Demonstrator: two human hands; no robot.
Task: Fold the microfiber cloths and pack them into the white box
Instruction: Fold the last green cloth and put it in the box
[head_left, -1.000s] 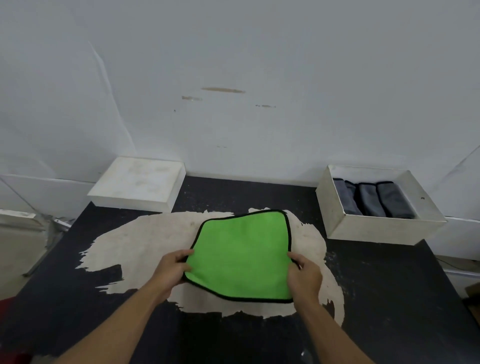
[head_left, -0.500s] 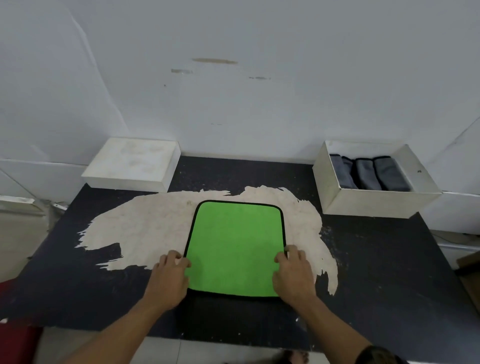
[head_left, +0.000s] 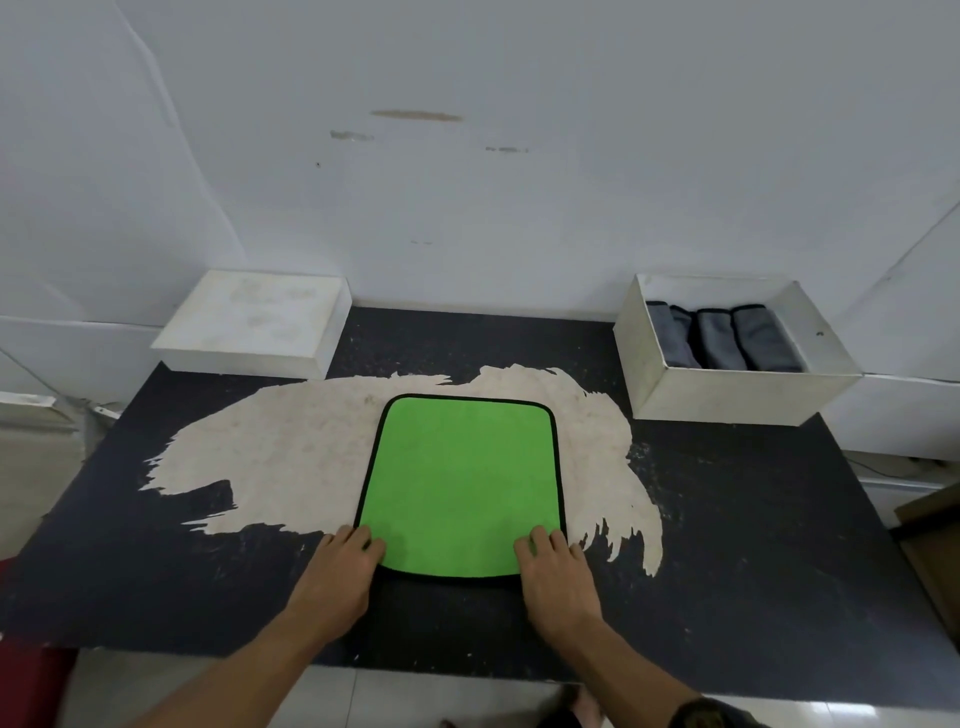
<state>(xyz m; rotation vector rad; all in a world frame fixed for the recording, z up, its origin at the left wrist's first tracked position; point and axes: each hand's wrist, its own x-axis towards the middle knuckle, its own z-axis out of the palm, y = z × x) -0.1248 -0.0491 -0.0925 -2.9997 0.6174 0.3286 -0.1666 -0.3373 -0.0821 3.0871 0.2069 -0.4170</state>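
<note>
Palms down now: left hand (head_left: 340, 577) and right hand (head_left: 558, 579) press flat, fingers straight, on the green microfiber cloth's (head_left: 462, 483) near corners, white box (head_left: 727, 397) beyond its far-right corner.

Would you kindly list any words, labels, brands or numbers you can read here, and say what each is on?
There are none to read.
The green cloth shows no tag or print.
The white box, the grey cloths in it and the lid show no lettering.
The brown marks on the wall are stains, not writing.
</note>
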